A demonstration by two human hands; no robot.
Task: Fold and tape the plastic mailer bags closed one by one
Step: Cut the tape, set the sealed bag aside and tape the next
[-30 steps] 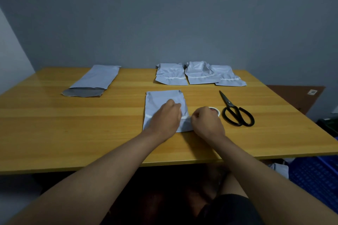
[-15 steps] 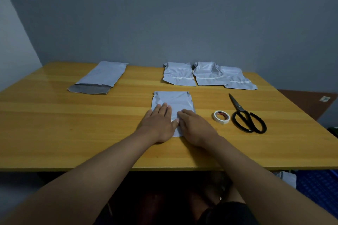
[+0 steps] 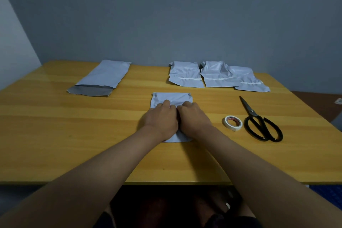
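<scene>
A folded light-blue mailer bag (image 3: 172, 96) lies on the wooden table (image 3: 74, 135) straight in front of me. My left hand (image 3: 160, 119) and my right hand (image 3: 194, 119) lie side by side on top of it, thumbs touching, fingertips pressing down on its middle. The hands hide most of the bag's near half; only its far edge and a near corner show. A white tape roll (image 3: 233, 123) lies flat to the right of my right hand, untouched.
Black scissors (image 3: 259, 124) lie right of the tape, blades pointing away. Three folded, taped mailers (image 3: 215, 77) sit overlapping at the back right. One long unfolded mailer (image 3: 103, 77) with its grey flap open lies at the back left.
Both hands slid forward over the bag, from the near edge to its middle. A second ago the right hand was near the tape roll; it now presses the bag beside the left.
</scene>
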